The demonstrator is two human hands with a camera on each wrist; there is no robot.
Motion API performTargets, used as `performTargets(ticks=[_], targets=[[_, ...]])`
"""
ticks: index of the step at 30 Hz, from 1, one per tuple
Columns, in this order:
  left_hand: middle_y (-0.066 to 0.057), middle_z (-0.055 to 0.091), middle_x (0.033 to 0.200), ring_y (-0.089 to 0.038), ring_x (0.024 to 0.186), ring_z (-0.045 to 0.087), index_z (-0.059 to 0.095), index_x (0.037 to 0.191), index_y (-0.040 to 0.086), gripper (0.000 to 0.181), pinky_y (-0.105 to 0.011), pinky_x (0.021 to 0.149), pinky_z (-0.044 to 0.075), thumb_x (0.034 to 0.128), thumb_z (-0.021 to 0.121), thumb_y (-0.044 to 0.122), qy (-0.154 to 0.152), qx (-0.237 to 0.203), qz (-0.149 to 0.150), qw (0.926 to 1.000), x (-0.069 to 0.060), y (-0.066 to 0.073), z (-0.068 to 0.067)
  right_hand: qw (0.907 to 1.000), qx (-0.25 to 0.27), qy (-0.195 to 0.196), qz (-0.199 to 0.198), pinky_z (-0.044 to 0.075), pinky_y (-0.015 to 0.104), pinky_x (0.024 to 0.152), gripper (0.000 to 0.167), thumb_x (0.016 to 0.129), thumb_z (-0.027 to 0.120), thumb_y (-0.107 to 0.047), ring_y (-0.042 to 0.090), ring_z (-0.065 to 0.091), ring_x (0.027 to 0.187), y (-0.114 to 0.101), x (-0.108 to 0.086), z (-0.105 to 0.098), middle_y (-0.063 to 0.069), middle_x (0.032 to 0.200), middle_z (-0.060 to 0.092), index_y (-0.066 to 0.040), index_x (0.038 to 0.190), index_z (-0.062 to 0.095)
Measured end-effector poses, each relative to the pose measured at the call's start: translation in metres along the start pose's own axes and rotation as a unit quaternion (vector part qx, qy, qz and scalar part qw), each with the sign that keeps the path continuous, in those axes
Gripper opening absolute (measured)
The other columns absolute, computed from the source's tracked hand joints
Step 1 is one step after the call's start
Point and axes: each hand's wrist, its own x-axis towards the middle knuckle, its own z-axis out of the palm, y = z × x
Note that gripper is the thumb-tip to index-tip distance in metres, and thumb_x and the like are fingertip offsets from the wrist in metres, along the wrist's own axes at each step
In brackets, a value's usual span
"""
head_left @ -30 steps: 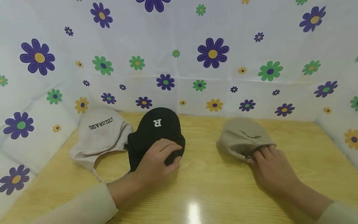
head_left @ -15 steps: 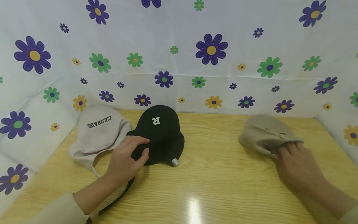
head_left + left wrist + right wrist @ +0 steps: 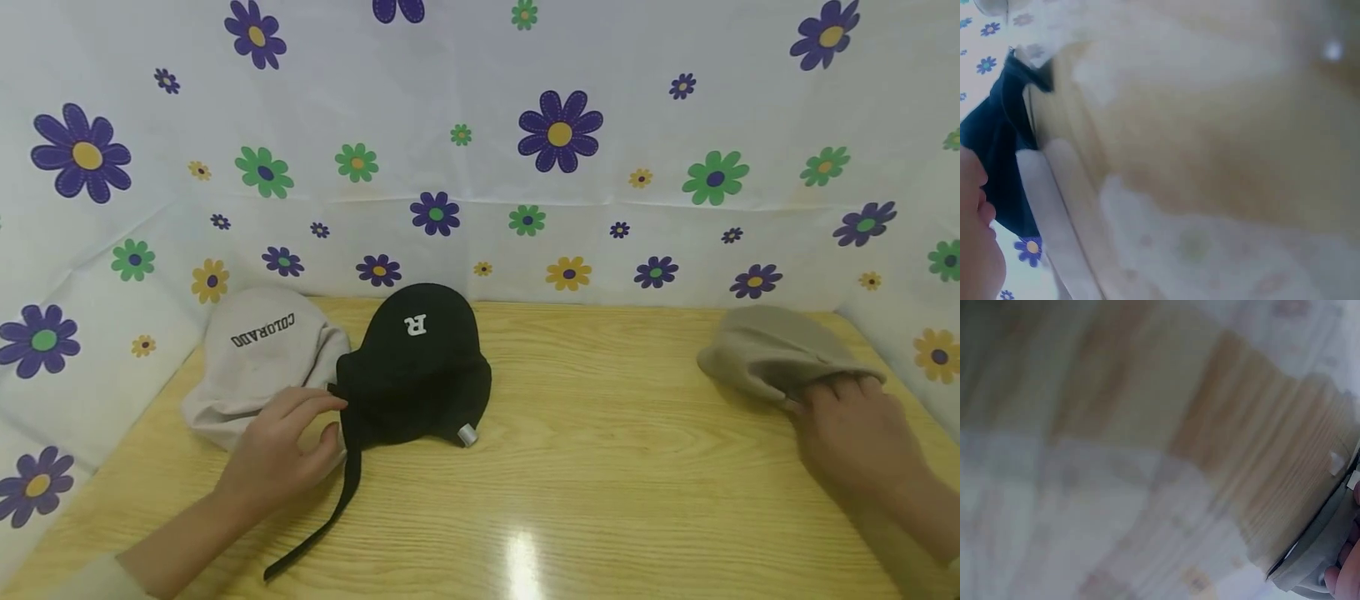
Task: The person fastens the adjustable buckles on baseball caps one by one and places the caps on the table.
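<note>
My right hand (image 3: 858, 433) grips the rear opening of a khaki cap (image 3: 772, 350) at the far right, its fingers tucked inside the edge. In the right wrist view the fingers (image 3: 1349, 565) press against the khaki fabric. My left hand (image 3: 281, 454) is loosely curved, a gap showing between thumb and forefinger, with nothing seen in it. It hovers in front of a pale pinkish cap (image 3: 262, 333) lettered COLORADO, hiding its lower part. Its fingertips come close to the strap side of a black cap (image 3: 420, 375) with a white R; whether they touch is unclear.
The caps rest on a wooden-topped table (image 3: 585, 467). From the black cap a black strap (image 3: 330, 521) trails toward the near edge. A white flower-print cloth (image 3: 480, 167) stands behind the table and along both sides.
My right hand has carried the khaki cap to the right. My left hand has moved left off the black cap, toward the pinkish one, uncovering the black cap's front and its metal strap end.
</note>
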Motion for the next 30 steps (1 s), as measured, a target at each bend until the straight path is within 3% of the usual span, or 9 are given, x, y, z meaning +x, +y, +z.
performTargets(ticks=[3, 4, 7, 10, 15, 18, 22, 27, 30], targets=[[-0.004, 0.067, 0.099, -0.019, 0.092, 0.061, 0.072, 0.094, 0.007, 0.02, -0.013, 0.091, 0.039, 0.076, 0.064, 0.006, -0.034, 0.0, 0.04, 0.9986, -0.005, -0.008, -0.002, 0.9999, -0.011, 0.013, -0.004, 0.035, 0.056, 0.066, 0.074, 0.105, 0.009, -0.047, 0.045, 0.047, 0.067, 0.009, -0.002, 0.002, 0.021, 0.064, 0.048, 0.005, 0.07, 0.048], [-0.004, 0.067, 0.099, -0.019, 0.093, 0.061, 0.072, 0.094, 0.008, 0.019, -0.014, 0.092, 0.038, 0.0765, 0.064, 0.007, -0.044, 0.0, 0.05, 0.9978, -0.006, -0.009, -0.003, 0.9999, -0.01, 0.008, 0.001, 0.036, 0.057, 0.069, 0.073, 0.106, 0.011, -0.045, 0.046, 0.047, 0.068, 0.012, -0.003, 0.002, 0.023, 0.065, 0.049, 0.006, 0.07, 0.048], [-0.002, 0.066, 0.101, -0.018, 0.095, 0.061, 0.072, 0.094, 0.01, 0.018, -0.017, 0.092, 0.038, 0.0772, 0.065, 0.008, -0.063, -0.002, 0.07, 0.9956, -0.008, -0.013, -0.002, 0.9983, -0.008, -0.04, 0.041, 0.037, 0.059, 0.073, 0.054, 0.106, 0.034, -0.032, 0.049, 0.049, 0.071, 0.016, -0.005, -0.001, 0.027, 0.07, 0.051, 0.007, 0.071, 0.049], [-0.002, 0.066, 0.101, -0.017, 0.095, 0.061, 0.072, 0.094, 0.011, 0.021, -0.021, 0.09, 0.041, 0.0734, 0.068, 0.006, -0.059, 0.005, 0.079, 0.9951, -0.008, -0.014, 0.0, 0.9944, 0.004, -0.072, 0.078, 0.037, 0.059, 0.07, 0.03, 0.092, 0.061, -0.013, 0.05, 0.049, 0.071, 0.015, -0.005, -0.004, 0.028, 0.072, 0.051, 0.005, 0.072, 0.049], [-0.001, 0.067, 0.099, -0.018, 0.092, 0.062, 0.072, 0.093, 0.013, 0.028, -0.03, 0.082, 0.048, 0.0665, 0.073, 0.002, -0.047, 0.02, 0.095, 0.9941, -0.008, -0.016, 0.003, 0.9886, 0.04, -0.088, 0.115, 0.038, 0.059, 0.07, 0.022, 0.088, 0.065, -0.012, 0.051, 0.05, 0.079, 0.002, 0.002, -0.011, 0.03, 0.08, 0.056, 0.006, 0.079, 0.056], [0.001, 0.066, 0.097, -0.016, 0.089, 0.061, 0.072, 0.091, 0.013, 0.028, -0.031, 0.08, 0.048, 0.0661, 0.073, 0.001, -0.048, 0.017, 0.099, 0.9938, -0.007, -0.015, 0.006, 0.9844, 0.067, -0.11, 0.12, 0.039, 0.06, 0.073, 0.019, 0.088, 0.063, -0.013, 0.05, 0.051, 0.086, -0.011, 0.007, -0.016, 0.03, 0.089, 0.06, 0.005, 0.087, 0.061], [0.003, 0.066, 0.094, -0.015, 0.085, 0.061, 0.072, 0.09, 0.012, 0.024, -0.031, 0.077, 0.049, 0.0679, 0.073, 0.003, -0.054, 0.018, 0.1, 0.9933, -0.006, -0.013, 0.009, 0.9804, 0.094, -0.135, 0.109, 0.043, 0.056, 0.07, 0.015, 0.085, 0.064, -0.015, 0.046, 0.053, 0.086, -0.033, 0.015, -0.019, 0.023, 0.089, 0.062, 0.0, 0.087, 0.061], [0.002, 0.066, 0.092, -0.014, 0.083, 0.061, 0.072, 0.091, 0.011, 0.019, -0.034, 0.074, 0.052, 0.0718, 0.075, 0.009, -0.072, 0.038, 0.075, 0.9939, -0.004, -0.011, 0.01, 0.9721, 0.129, -0.169, 0.099, 0.045, 0.056, 0.08, 0.012, 0.088, 0.064, -0.017, 0.041, 0.056, 0.092, -0.062, 0.029, -0.023, 0.015, 0.091, 0.065, -0.005, 0.087, 0.063], [0.0, 0.066, 0.091, -0.016, 0.083, 0.062, 0.072, 0.092, 0.011, 0.019, -0.036, 0.074, 0.053, 0.0731, 0.076, 0.013, -0.075, 0.047, 0.064, 0.994, -0.003, -0.009, 0.012, 0.9714, 0.145, -0.168, 0.085, 0.044, 0.054, 0.083, 0.009, 0.089, 0.064, -0.016, 0.034, 0.057, 0.089, -0.077, 0.037, -0.023, 0.01, 0.088, 0.064, -0.008, 0.086, 0.063]])
